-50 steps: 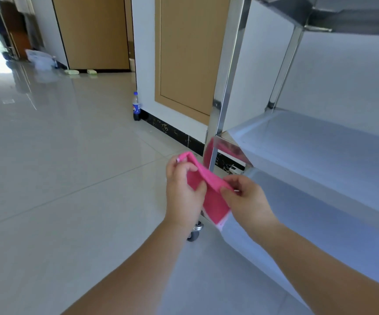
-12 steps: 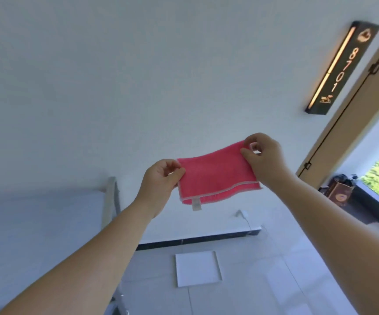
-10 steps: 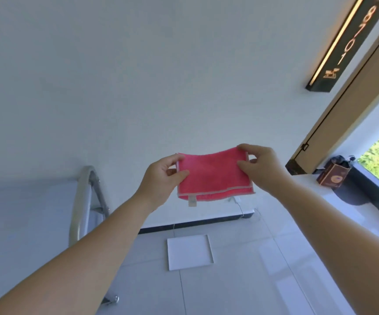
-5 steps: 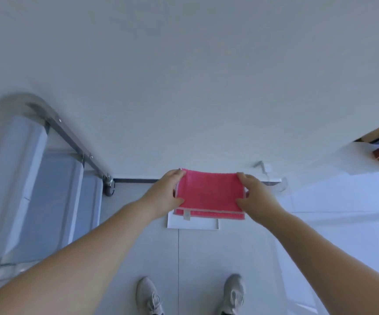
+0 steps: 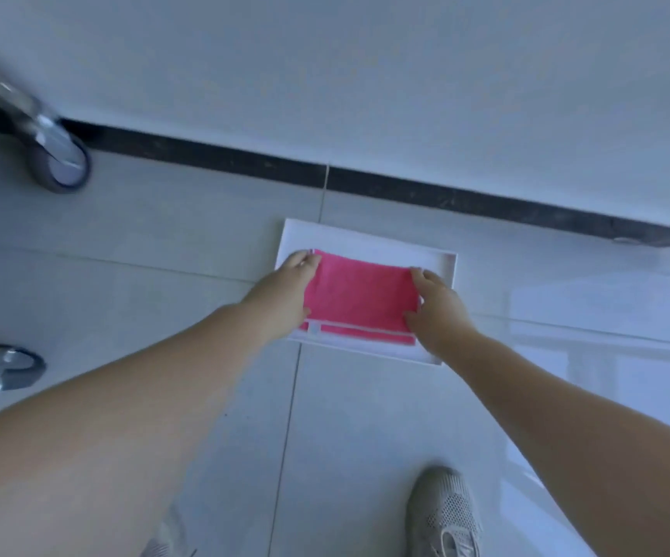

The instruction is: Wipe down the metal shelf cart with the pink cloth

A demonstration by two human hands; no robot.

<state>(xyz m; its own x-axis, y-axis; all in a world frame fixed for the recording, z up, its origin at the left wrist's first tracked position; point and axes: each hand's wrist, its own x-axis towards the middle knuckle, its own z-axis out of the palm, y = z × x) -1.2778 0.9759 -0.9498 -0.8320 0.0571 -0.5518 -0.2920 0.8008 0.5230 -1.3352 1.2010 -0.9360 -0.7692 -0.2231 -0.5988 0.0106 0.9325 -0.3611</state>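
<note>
Both bare arms reach down and forward; left hand (image 5: 285,291) and right hand (image 5: 437,307) grip the pink cloth's (image 5: 359,301) opposite ends.

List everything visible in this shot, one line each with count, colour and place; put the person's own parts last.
pink cloth: 1, pink with a pale edge strip, folded flat over the white tray, held at both side edges
white tray: 1, white, shallow, on the floor near the wall
caster wheels: 2, grey with shiny metal forks, far left, one upper and one lower
floor: pale glossy tiles, lower part of view
baseboard: 1, dark strip, along the foot of the wall
wall: white, top of view
shoes: 2, grey mesh, bottom edge
left hand: 1, on the cloth's left edge
right hand: 1, on the cloth's right edge
</note>
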